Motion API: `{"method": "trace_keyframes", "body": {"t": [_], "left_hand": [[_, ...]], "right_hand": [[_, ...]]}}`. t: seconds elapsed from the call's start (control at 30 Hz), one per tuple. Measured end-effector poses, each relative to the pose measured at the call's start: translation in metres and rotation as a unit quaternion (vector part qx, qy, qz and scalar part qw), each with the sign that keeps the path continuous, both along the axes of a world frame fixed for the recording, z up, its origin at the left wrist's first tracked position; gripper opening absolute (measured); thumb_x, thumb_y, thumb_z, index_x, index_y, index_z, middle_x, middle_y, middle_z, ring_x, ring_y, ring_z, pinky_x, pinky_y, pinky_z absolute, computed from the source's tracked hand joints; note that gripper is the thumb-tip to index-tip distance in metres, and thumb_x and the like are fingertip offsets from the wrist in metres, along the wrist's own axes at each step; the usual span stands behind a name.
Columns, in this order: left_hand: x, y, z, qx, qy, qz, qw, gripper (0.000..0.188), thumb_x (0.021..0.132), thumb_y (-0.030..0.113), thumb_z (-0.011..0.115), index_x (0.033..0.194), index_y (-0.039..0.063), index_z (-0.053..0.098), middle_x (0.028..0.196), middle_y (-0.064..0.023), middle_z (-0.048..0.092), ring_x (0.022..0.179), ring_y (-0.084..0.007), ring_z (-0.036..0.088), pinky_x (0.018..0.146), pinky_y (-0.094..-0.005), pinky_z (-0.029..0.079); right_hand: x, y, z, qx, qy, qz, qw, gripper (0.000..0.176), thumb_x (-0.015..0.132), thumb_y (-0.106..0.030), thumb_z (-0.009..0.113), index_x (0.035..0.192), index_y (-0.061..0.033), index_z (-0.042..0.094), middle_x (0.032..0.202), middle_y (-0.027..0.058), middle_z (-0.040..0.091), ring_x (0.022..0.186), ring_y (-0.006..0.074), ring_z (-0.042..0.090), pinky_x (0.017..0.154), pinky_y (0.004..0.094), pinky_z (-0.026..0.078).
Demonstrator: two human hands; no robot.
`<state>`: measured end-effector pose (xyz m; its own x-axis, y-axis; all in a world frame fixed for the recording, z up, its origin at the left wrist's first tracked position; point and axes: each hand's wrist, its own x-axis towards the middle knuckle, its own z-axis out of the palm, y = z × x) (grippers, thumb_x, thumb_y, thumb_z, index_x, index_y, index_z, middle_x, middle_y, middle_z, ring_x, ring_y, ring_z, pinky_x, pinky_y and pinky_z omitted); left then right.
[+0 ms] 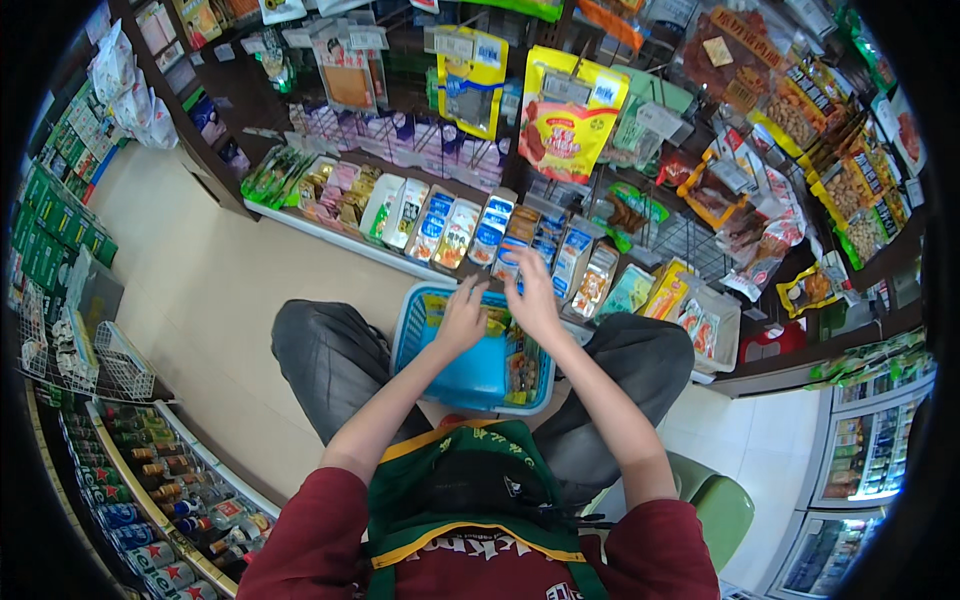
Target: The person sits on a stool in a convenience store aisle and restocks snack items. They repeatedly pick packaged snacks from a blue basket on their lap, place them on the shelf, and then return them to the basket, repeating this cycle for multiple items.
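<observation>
My left hand [463, 319] hovers above a blue plastic basket [399, 337] between my knees. Its fingers are apart, and I see nothing in them. Beyond the basket, my right hand [534, 289] reaches to the bottom shelf. Its fingertips are at a box of blue-and-white snack packets [505, 264]; whether they grip a packet I cannot tell. Inside the basket are a flat blue surface [466, 379] and several snack bags [520, 367], partly covered by my hands and forearms. More open boxes of small packets [456, 236] line the shelf on both sides.
Bagged snacks, including a yellow-and-red bag [570, 112], hang on hooks above the shelf. A green plastic stool [712, 510] is under me. Bottles and cans [169, 480] stand at lower left, near wire baskets [124, 360]. Glass-door coolers [862, 457] are at right.
</observation>
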<state>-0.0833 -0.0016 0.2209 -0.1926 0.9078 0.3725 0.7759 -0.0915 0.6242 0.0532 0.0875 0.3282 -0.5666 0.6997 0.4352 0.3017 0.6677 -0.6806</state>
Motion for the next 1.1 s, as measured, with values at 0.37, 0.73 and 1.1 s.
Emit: {"method": "trace_keyframes", "body": {"t": [0.37,0.73,1.1], "left_hand": [[-0.019,-0.046,-0.171,-0.346,-0.188,0.112,0.912,0.056,0.084,0.010,0.063,0.137,-0.005,0.048,0.138,-0.0298,0.049,0.123,-0.0456,0.052,0.103,-0.0487,0.045],[-0.020,-0.003,-0.232,-0.385,-0.266,0.052,0.882,0.094,0.089,0.022,0.065,0.158,0.000,0.005,0.151,-0.0349,0.034,0.137,-0.0422,0.042,0.110,-0.0408,0.039],[0.009,-0.030,-0.223,-0.480,-0.164,-0.131,0.851,0.110,0.089,0.040,0.068,0.156,0.001,-0.010,0.163,-0.0277,0.008,0.150,-0.0412,0.016,0.120,-0.0431,0.024]], "right_hand": [[0.028,-0.016,-0.223,-0.201,-0.413,0.012,0.888,0.045,0.089,-0.012,0.066,0.131,-0.0036,0.053,0.134,0.0196,0.053,0.126,0.0379,0.051,0.102,0.0466,0.047],[-0.032,0.013,-0.282,-0.108,-0.461,0.069,0.878,0.048,0.082,-0.012,0.070,0.125,0.0019,0.052,0.125,0.0217,0.059,0.115,0.0344,0.060,0.092,0.0444,0.054],[-0.052,0.006,-0.299,-0.125,-0.573,0.137,0.798,0.040,0.088,-0.011,0.065,0.123,0.0049,0.054,0.092,0.0193,0.070,0.084,0.0341,0.071,0.067,0.0407,0.059]]}}
